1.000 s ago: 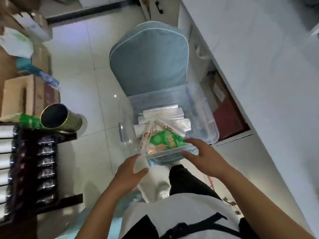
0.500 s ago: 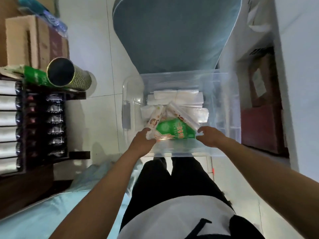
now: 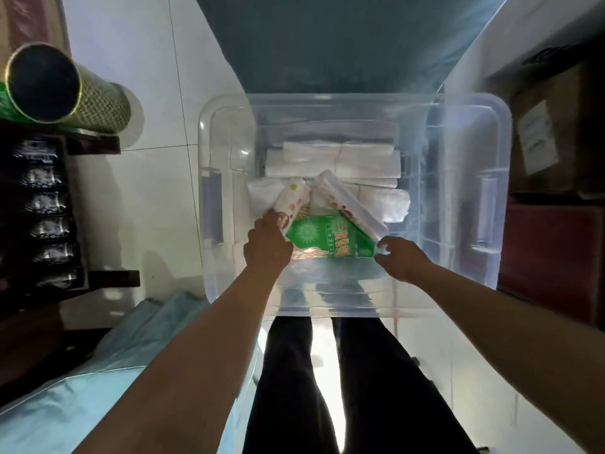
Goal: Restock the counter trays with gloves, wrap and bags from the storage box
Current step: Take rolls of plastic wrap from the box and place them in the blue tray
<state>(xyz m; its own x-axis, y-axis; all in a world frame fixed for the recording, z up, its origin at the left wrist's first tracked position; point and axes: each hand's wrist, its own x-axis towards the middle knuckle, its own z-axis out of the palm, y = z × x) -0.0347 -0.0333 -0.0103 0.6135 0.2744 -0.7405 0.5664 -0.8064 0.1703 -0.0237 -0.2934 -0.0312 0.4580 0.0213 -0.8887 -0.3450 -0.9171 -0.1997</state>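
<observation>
Both hands reach into the clear storage box (image 3: pixel 353 126) at frame centre; the left hand (image 3: pixel 266 245) grasps a spotted roll (image 3: pixel 293 199). The right hand (image 3: pixel 401 258), fingers curled, pinches the green packet's (image 3: pixel 330 239) corner; folded white bags (image 3: pixel 334 162) lie behind.

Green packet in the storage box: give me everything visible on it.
The green packet is a flat, glossy plastic pack with a pale starburst print on its left and yellow lettering on its right. It lies near the front of the clear storage box, partly under two spotted white rolls. The left hand covers its left end and the right hand touches its right corner; whether either has a grip on it is unclear.
</observation>
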